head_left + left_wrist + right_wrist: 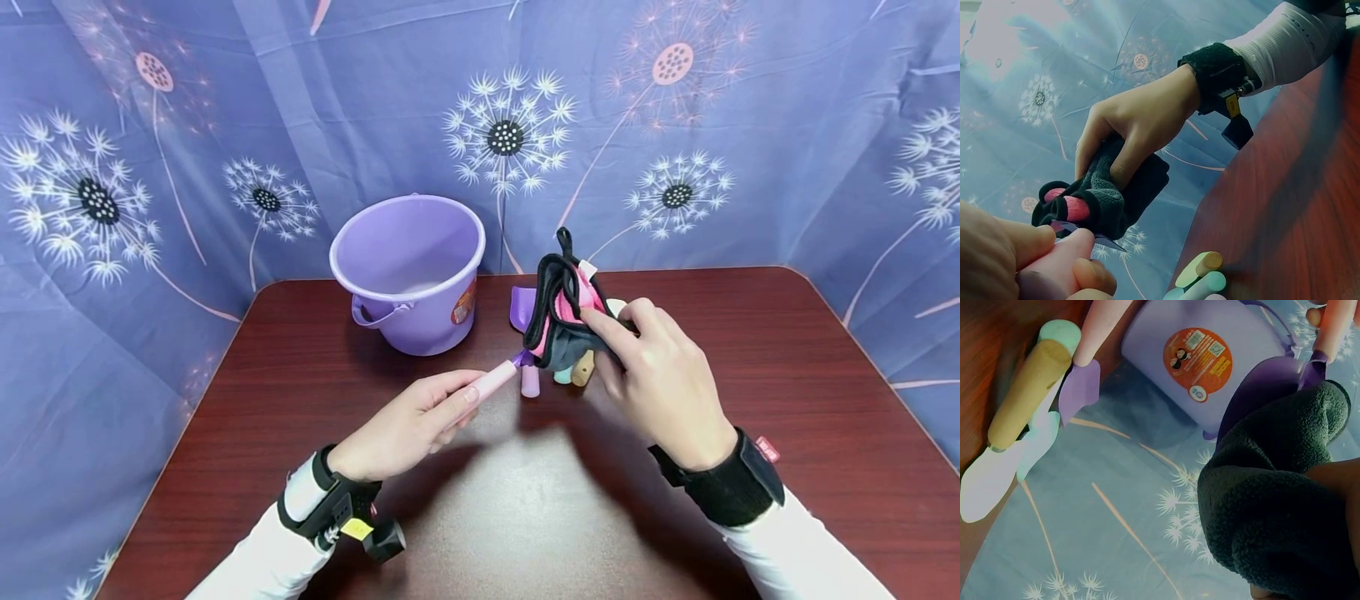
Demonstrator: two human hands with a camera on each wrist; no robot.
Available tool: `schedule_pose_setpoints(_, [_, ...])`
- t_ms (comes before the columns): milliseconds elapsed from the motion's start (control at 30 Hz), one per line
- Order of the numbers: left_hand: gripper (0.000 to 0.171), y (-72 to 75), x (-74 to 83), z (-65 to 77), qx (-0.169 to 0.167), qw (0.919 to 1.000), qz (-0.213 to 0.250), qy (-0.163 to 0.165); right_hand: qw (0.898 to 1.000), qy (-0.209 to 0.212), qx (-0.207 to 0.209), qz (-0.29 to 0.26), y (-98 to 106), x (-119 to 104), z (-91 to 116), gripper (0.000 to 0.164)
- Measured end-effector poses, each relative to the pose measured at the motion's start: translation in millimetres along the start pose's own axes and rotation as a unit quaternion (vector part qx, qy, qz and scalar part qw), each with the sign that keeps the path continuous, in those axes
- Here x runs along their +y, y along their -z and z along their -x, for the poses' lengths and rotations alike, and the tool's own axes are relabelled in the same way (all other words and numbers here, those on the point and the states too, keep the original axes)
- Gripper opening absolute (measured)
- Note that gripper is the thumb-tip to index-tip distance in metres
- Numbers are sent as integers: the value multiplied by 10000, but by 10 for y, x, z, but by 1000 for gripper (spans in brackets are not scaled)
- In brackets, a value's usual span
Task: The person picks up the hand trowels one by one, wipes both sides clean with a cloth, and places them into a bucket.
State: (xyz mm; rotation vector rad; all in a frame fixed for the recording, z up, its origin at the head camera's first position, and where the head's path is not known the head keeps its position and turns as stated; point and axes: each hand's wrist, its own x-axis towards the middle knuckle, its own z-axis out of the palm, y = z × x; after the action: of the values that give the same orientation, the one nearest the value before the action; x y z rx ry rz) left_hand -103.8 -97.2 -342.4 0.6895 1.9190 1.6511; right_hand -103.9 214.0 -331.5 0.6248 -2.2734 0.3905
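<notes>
My left hand [401, 425] grips the pink handle of a small garden trowel [493, 385] with a purple blade. In the right wrist view the blade [1254, 394] lies against a folded dark grey cloth [1272, 512]. My right hand [667, 387] holds this cloth, which has black edging, a pink side and a hanging loop, around the blade. Most of the blade is hidden by the cloth in the head view. The left wrist view shows the right hand's fingers [1124, 164] bent over the cloth, close to the trowel handle.
A purple bucket [442, 329] with an orange label stands at the back left of the dark red table [787, 358]. Behind the cloth lie several hand tools, among them a purple shovel [1082, 390] and a wooden-handled trowel [1032, 394]. A dandelion-print curtain [390, 100] hangs behind.
</notes>
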Motion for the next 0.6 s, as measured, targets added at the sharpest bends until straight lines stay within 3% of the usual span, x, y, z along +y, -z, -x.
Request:
schedule_pose_setpoints(333, [28,-3,8,15,20,9998,-209,67,9992,-351,200,58,-7,93,1,42])
schedule_pose_setpoints(600, [31,-18,30,19,-57,9996,271,49,9980,-492,353,184,-28,99,9,40])
